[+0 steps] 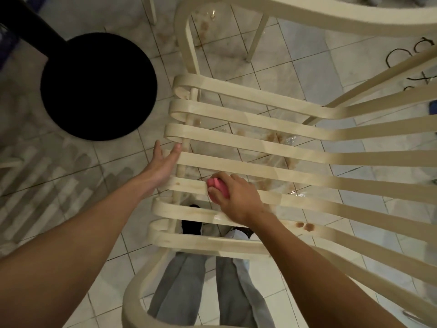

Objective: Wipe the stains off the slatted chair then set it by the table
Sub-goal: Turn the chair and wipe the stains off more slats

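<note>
Right now, your right fingers are curling over a pink pad, with the thumb tucking in below it, and they are pressing the pad onto one of the nearer slats close to its left end. Your right hand is gripping the pad fully, with the wrist lying across the next slat toward you.

Your left fingers are lying straight and close together, with the thumb spreading away from them. They are touching the left end of the slat just beyond the one being wiped. Your left hand is holding nothing.

Both hands are working on the slatted chair, a cream one whose slats are running from their rolled left ends out to the right. It is standing on the tiled floor directly in front of you. Your grey trouser legs are showing beneath it, between the slats and the near curved arm rail. Two brown spots are sitting on a slat just right of your right wrist, and a fainter brown mark is showing on a farther slat.

Through the gaps, brown smears and wet patches are showing on the tiles. A round black disc with a dark post is lying on the floor left of the chair, near it but apart.
</note>
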`<action>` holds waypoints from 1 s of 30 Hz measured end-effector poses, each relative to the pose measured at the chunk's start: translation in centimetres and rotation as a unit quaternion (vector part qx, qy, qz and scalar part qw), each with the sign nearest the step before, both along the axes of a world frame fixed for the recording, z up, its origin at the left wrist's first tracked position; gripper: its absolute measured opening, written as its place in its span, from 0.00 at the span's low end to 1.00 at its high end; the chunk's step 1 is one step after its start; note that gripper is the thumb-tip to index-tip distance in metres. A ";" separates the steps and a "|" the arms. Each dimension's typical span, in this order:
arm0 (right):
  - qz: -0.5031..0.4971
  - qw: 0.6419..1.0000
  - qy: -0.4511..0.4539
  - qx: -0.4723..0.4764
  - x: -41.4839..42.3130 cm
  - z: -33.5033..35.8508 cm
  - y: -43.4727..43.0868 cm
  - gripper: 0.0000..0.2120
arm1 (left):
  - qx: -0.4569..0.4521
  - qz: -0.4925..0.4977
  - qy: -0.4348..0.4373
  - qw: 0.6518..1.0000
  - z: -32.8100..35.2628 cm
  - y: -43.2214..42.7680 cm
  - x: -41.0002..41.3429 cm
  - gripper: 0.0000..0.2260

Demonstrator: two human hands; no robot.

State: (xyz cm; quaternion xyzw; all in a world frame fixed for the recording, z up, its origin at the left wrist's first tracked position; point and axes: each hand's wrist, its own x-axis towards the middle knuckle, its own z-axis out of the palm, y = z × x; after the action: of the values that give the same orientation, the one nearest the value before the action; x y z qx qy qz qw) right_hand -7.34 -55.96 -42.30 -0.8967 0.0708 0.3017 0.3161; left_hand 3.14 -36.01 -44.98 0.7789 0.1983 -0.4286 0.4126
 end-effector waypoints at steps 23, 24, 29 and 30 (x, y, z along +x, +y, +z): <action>0.005 0.999 0.003 -0.049 5.3 0.8 13.0 0.14 | -0.252 0.243 0.091 0.932 -0.1 3.6 -0.4 0.33; -0.005 0.999 0.003 -0.050 5.4 0.7 13.2 0.14 | -0.251 0.252 0.096 0.930 0.0 3.7 -0.5 0.33; -0.035 0.999 -0.011 -0.031 4.1 0.7 11.4 0.15 | -0.242 0.241 0.087 0.936 -0.3 4.1 -0.5 0.36; -0.052 0.998 -0.021 -0.025 3.5 0.8 10.6 0.15 | -0.233 0.233 0.082 0.941 -0.3 4.0 -0.5 0.36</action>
State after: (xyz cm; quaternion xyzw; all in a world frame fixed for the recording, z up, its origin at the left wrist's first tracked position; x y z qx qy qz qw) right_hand -3.83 -45.38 -41.52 -0.9056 0.1178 0.2641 0.3102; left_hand 2.61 -32.00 -45.28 0.5549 0.3024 -0.4171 0.6531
